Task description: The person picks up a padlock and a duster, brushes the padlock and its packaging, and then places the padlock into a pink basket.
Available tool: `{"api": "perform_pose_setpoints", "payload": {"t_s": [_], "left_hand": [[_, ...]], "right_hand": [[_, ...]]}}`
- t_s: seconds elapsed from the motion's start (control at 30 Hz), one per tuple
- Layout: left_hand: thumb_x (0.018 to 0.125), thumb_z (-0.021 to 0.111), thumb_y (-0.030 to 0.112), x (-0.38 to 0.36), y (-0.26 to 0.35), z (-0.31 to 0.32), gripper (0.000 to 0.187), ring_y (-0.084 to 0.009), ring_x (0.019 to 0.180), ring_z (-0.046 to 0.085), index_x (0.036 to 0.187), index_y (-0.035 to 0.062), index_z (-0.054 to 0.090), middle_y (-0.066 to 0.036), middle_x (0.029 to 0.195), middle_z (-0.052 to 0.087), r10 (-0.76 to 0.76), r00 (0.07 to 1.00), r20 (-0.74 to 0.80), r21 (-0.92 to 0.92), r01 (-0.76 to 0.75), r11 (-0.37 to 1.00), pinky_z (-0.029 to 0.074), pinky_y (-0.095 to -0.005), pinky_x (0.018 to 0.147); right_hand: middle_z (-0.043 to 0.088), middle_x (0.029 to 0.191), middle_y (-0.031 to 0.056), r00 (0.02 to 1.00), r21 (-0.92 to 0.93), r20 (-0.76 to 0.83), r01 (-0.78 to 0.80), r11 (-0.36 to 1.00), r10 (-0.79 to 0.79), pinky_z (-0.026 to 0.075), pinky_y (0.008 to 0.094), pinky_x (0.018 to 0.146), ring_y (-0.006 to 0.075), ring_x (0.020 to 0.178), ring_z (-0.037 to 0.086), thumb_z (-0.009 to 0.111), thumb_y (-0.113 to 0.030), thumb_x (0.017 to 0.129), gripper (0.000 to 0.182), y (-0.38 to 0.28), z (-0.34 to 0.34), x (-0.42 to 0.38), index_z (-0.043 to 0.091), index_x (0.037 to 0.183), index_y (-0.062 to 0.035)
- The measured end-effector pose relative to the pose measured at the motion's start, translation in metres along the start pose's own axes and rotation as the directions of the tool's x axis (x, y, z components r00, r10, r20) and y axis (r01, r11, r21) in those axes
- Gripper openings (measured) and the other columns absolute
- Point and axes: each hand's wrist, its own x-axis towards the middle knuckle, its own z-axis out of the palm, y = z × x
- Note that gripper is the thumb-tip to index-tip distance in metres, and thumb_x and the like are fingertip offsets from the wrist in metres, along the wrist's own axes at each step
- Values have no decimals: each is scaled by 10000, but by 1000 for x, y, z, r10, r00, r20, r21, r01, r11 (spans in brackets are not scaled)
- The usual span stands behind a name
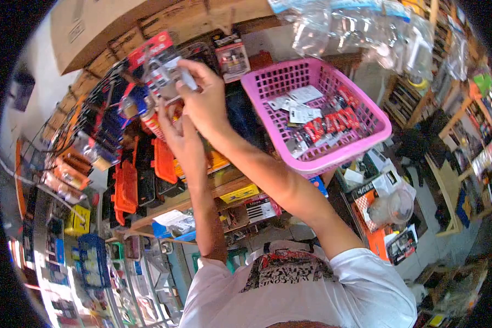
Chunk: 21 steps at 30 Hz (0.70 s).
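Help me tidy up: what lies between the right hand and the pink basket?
The head view shows a carded package between the right hand and the basket, with something dark below, too unclear to name.

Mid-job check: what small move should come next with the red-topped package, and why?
I'd probably ease the red-topped package slightly back toward the body. The right hand grips it near one side, the left hand is close below to steady it, and in this view it overlaps the crowded goods, so backing off may lower the chance of snagging.
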Motion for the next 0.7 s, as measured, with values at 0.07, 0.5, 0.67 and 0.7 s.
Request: {"api": "perform_pose_setpoints", "payload": {"t_s": [0.07, 0.5, 0.67, 0.7], "left_hand": [[969, 470, 20, -4, -2, 3, 588, -253, 1198, 540, 1497, 9, 209, -223, 1418, 413, -9, 1000, 17, -36, 10, 999, 454, -322, 983], [940, 568, 279, -93, 2, -34, 650, -284, 1234, 492, 1472, 16, 302, -164, 1461, 382, -215, 872, 440, 12, 234, 972, 408, -398, 1016], [885, 631, 134, -121, -7, -33, 609, -268, 1227, 504, 1422, -4, 378, -164, 1394, 424, -226, 753, 618, 32, 263, 964, 408, -380, 1017], [876, 638, 107, -123, -7, -32, 606, -269, 1223, 507, 1416, -7, 386, -165, 1378, 432, -226, 726, 649, 54, 252, 966, 405, -378, 1020]], "right_hand": [[562, 1256, 138, 999, -202, 4, 46, 978, -46, 462, 360, 934, 213, 1166, 537, 652, -31, 838, 453, -11, -11, -12, 537, 1275, -9], [707, 962, 119, 797, -882, 271, -20, 471, 541, 539, 370, 748, 253, 836, 688, 643, -312, 908, 327, -174, -193, 13, 668, 1096, -46], [697, 809, 186, 798, -919, -82, 171, -355, 597, 557, 392, 624, 255, 660, 697, 625, -407, 881, 441, -130, -295, 84, 681, 984, 18], [694, 794, 197, 784, -909, -150, 131, -397, 602, 559, 411, 621, 276, 620, 689, 625, -402, 878, 444, -124, -302, 84, 677, 962, 31]]}}
